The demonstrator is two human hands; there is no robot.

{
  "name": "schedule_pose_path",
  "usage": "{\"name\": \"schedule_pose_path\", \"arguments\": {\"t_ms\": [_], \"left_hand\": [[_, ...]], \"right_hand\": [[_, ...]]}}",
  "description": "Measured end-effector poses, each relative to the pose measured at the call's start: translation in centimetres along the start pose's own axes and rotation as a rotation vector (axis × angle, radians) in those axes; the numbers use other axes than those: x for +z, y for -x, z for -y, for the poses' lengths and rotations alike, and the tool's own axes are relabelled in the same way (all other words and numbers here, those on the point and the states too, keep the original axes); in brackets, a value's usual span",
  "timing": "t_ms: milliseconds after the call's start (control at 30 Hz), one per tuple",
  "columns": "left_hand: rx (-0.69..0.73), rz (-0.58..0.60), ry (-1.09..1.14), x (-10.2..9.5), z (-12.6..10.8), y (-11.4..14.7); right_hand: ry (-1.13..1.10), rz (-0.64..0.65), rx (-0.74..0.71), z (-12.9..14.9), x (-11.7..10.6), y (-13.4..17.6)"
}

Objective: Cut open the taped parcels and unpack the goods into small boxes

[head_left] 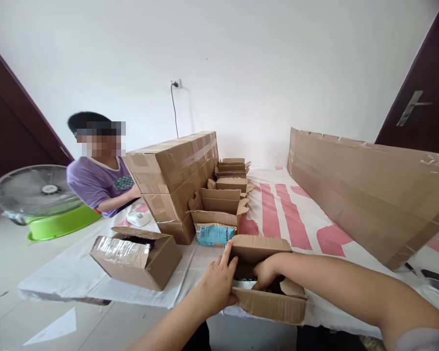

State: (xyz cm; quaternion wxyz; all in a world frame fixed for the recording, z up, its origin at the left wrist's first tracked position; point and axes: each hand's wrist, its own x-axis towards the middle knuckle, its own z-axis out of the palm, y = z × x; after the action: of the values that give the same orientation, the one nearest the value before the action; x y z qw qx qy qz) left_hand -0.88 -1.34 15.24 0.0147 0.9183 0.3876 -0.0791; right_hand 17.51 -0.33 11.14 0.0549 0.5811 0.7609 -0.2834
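Note:
Right in front of me, an open cardboard box point(274, 308) sits at the near edge of the table. My left hand point(217, 282) grips its left side, index finger extended towards the raised back flap and thumb low at the front corner. Inside the same box reaches my right hand point(266, 271), its fingertips hidden by the box. Beside those fingers a silvery packet with a dark patterned edge point(246, 282) is partly visible; whether I hold it cannot be made out. Just behind the box lies a blue printed packet point(215, 235).
Open boxes point(219, 201) line up behind the packet, along a stack of taped cartons point(177, 165). Another box point(137, 258) stands left. A long cardboard panel point(366, 190) rises at right. A co-worker point(98, 180) sits beyond the cartons, near a fan point(36, 190).

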Motion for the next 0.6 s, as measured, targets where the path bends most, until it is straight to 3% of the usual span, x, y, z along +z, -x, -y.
{"name": "schedule_pose_path", "arguments": {"t_ms": [100,200,367,500,600], "left_hand": [[0.009,-0.012,-0.01,0.0,0.1,-0.2],[0.0,-0.017,-0.042,-0.1,-0.1,-0.2],[-0.033,0.036,-0.097,-0.8,0.1,-0.4],[0.12,0.09,0.042,-2.7,2.1,-1.3],[0.212,-0.078,0.363,-4.8,3.2,-3.5]], "right_hand": [[0.093,0.191,0.082,0.3,-0.8,0.2],[0.174,0.181,0.103,1.5,-2.3,1.2],[0.235,0.028,0.05,3.0,-5.7,4.6],[0.022,-0.24,-0.075,1.5,-8.1,7.5],[-0.101,-0.427,-0.09,-0.3,-9.9,8.5]]}}
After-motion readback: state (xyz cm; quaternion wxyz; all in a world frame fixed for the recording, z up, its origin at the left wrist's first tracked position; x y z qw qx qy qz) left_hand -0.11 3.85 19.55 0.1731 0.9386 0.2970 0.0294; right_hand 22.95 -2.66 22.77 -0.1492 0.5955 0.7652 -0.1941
